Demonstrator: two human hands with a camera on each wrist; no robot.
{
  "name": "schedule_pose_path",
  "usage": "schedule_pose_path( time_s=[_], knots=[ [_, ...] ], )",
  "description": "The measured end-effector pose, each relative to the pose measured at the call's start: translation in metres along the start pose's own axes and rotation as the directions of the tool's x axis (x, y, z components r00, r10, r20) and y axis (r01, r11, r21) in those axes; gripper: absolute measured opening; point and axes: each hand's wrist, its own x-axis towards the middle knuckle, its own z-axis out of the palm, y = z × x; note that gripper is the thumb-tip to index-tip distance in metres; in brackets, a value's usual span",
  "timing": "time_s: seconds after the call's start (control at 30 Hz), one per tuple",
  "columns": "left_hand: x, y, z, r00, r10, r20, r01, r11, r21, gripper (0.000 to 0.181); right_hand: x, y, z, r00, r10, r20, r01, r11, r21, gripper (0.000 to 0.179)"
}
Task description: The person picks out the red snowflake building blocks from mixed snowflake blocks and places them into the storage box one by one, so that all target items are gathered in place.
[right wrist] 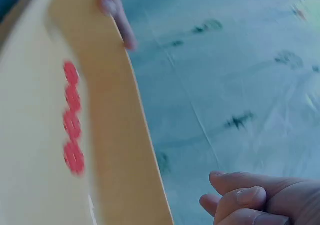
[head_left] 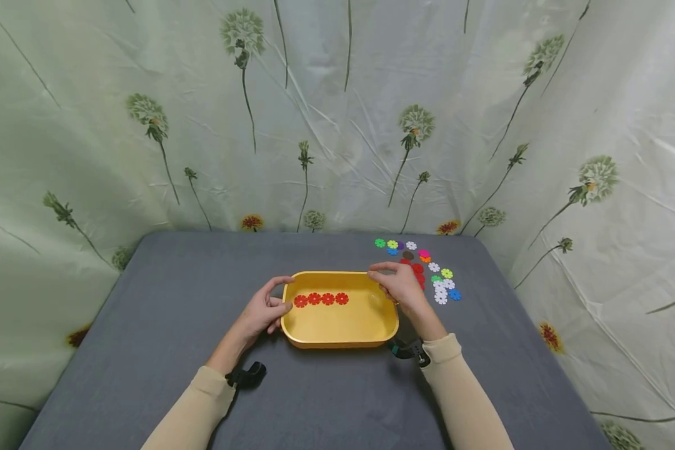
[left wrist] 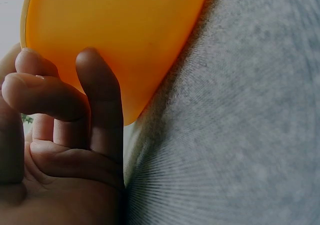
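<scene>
Left hand (head_left: 263,310): grasping yellow tray (head_left: 340,324) by left end.
Right hand (head_left: 402,288): released, fingers bent, at tray's far right corner.
Red discs (head_left: 328,296): four, in row inside tray.

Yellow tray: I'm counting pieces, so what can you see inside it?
Inside the yellow tray, four red flower-shaped pieces lie in a row. Whatever is beneath them is covered; in the head view, the right hand hides part of the tray's far right corner.
</scene>
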Motion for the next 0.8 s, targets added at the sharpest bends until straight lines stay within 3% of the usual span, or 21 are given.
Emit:
schedule_pose_path(
  time_s=[0.2,0.4,0.63,0.8],
  knots=[
    [0.0,0.0,0.0,1.0,0.014,0.018,-0.014,1.0,0.001,0.061,0.007,0.023,-0.041,0.997,0.01,-0.079,-0.008,1.0,0.022,0.047],
    [-0.001,0.002,0.0,1.0,0.021,0.023,-0.021,1.0,0.002,0.062,0.016,0.045,-0.069,0.974,0.066,-0.216,-0.056,0.997,0.052,0.045],
    [-0.001,0.002,0.0,0.999,0.022,0.024,-0.022,1.0,-0.001,0.061,0.035,0.062,-0.077,0.954,0.083,-0.288,-0.084,0.996,0.009,0.047],
    [0.0,0.002,0.0,1.0,0.014,0.021,-0.014,1.0,-0.001,0.061,0.05,0.068,-0.08,0.936,0.128,-0.329,-0.146,0.989,-0.032,0.051]
  ],
)
